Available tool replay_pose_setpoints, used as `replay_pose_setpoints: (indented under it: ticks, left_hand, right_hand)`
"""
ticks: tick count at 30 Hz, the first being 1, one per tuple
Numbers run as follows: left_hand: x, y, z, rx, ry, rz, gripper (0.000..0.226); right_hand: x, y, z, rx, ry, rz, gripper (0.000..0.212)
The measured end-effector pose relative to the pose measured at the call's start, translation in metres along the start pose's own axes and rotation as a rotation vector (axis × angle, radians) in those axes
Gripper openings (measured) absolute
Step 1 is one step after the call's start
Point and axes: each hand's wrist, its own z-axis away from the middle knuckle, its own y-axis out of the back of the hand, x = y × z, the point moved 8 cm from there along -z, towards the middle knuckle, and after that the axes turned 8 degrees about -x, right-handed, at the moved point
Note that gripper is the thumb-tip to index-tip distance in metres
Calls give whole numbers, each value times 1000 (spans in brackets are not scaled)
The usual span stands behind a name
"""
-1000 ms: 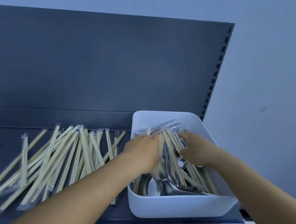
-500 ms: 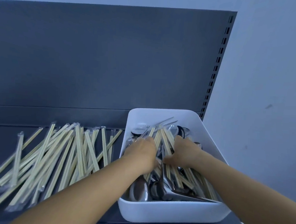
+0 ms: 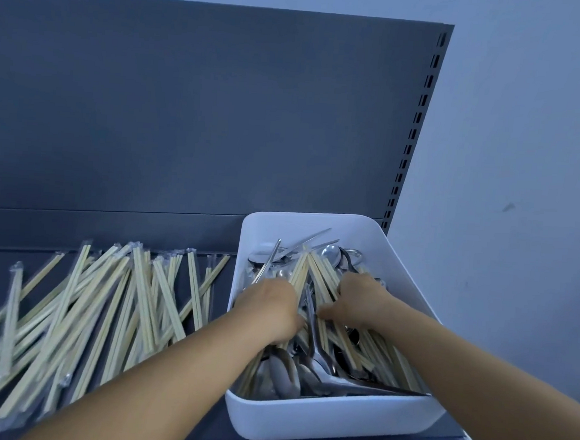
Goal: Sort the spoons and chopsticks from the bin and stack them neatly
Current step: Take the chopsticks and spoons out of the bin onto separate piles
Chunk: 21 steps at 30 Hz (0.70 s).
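Both forearms reach forward into the white rectangular plastic bin at the right end of the dark grey metal shelf. The left hand and right hand, knuckles up, curl around pale wooden chopsticks lying over shiny steel spoons. Plastic-wrapped chopsticks lie scattered left of the bin

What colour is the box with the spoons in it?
The bin is white, and the head view shows it best, with shiny metal spoons inside.
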Motion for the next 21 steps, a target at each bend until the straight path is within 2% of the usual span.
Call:
replay_pose_setpoints:
  ticks: [4, 7, 10, 14, 21]
  left_hand:
    - [-4, -2, -1, -22, 24, 67, 40]
    - [-4, -1, -4, -10, 5, 103, 24]
    - [-5, 2, -5, 9, -18, 104, 31]
    - [-5, 3, -7, 5, -18, 145, 31]
    - [-5, 2, -6, -38, -14, 258, 26]
  right_hand:
    - [3, -1, 3, -34, -24, -69, 37]
    - [3, -2, 2, -49, -23, -109, 32]
    - [4, -1, 0, -34, -28, -143, 22]
    - [10, 5, 0, -20, -62, -147, 12]
    - [12, 10, 3, -32, -71, -157, 14]
